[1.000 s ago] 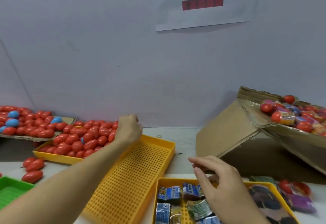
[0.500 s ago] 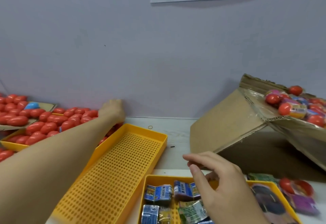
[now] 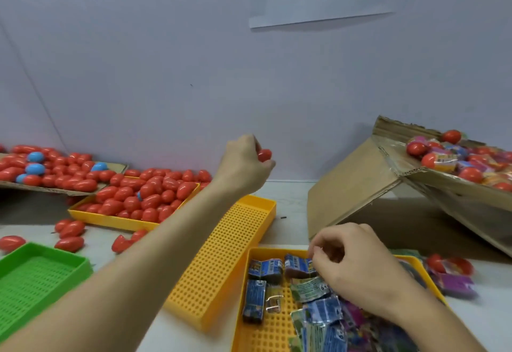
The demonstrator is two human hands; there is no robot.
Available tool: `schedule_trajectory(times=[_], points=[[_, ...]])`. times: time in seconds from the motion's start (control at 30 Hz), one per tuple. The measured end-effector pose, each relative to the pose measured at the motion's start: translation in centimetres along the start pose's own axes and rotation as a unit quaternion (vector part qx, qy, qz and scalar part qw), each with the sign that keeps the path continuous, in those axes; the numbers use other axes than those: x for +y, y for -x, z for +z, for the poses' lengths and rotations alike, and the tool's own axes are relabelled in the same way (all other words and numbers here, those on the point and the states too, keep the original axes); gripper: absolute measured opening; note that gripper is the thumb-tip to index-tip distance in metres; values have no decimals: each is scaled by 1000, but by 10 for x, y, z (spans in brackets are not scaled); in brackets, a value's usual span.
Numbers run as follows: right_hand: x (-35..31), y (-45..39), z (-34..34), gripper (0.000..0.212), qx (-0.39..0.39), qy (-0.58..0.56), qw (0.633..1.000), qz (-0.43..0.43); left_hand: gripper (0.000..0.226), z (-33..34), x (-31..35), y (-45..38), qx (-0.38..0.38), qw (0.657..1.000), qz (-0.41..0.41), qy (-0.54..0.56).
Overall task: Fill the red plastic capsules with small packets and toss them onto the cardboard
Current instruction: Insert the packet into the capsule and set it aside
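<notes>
Red oval capsules [image 3: 144,196] fill our perforated yellow tray [image 3: 110,220]; left hand [image 3: 243,166] grips one capsule [image 3: 264,154], right hand [image 3: 357,271] pinches a packet [image 3: 297,265].

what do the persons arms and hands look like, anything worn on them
Both arms are bare from the frame edge down to the wrist: no sleeves show. The left hand and the right hand wear no gloves, and no watch, ring or bracelet is visible on either.

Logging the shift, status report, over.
Left hand grips red capsule, lifted. Right hand pinching at packets in yellow tray. Nothing blocking cardboard.
</notes>
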State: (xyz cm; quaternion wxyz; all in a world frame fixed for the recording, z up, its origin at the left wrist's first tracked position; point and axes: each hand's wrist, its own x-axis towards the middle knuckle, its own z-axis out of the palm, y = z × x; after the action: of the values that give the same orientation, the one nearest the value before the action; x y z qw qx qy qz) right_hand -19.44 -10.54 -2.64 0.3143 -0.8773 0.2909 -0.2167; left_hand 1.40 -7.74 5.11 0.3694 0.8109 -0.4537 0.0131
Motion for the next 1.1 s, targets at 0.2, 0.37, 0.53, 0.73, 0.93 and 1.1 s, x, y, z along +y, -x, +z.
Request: schedule_trajectory(times=[0.2,0.37,0.53,0.73,0.93,1.1], points=[[-28,11,3,47,-120,110,985,60,19,7,40,81,39,948,-96,302],[-35,13,9,26,-126,144,979,66,9,30,23,118,32,905,-152,397],[-31,10,9,10,-120,133,982,56,10,34,4,112,4,911,-141,387],[-26,9,8,15,-63,154,984,65,8,32,-2,108,8,912,-117,392],[-27,7,3,18,-117,113,983,82,12,30,-2,108,0,913,-109,392],[-24,5,-15,11,-161,38,983,79,16,31,-5,107,-24,904,-123,408]])
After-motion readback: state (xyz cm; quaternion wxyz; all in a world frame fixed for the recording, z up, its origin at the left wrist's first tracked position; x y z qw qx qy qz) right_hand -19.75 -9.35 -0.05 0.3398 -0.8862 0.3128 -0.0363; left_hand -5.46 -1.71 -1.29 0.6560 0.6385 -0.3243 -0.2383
